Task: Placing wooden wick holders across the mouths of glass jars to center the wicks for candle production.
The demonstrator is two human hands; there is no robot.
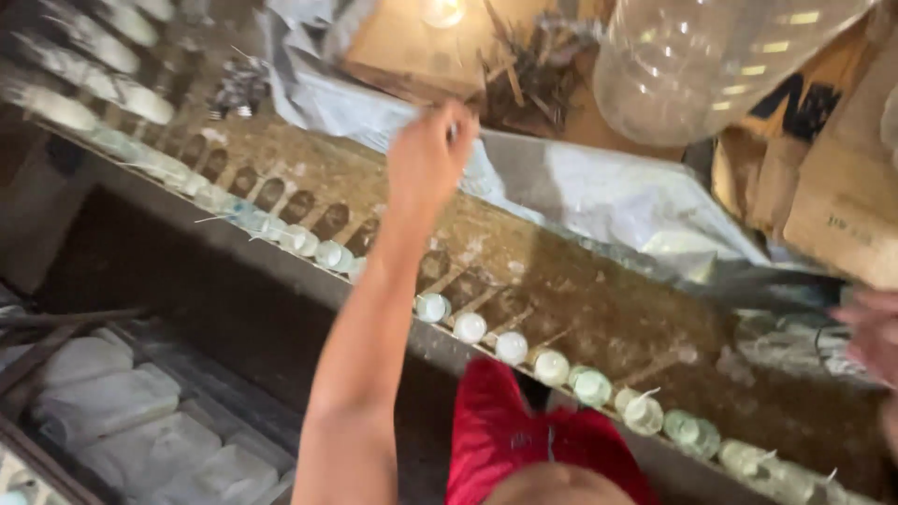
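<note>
The left hand (pixel 428 154) is reaching out over a long wooden rack (pixel 561 290) with slotted channels. Its fingers (pixel 458 122) are curled close together near a grey plastic sheet (pixel 580 192); motion blur is hiding whether they are pinching anything, possibly a thin wick. The right hand (pixel 875 337) is showing only at the frame's right edge, blurred, so its grip cannot be told. A row of white candles (pixel 510 346) is lying along the rack's near edge. A clear plastic bottle (pixel 702 65) is sitting beyond the sheet, beside cardboard (pixel 842 187). Red shorts (pixel 524 435) are showing below.
</note>
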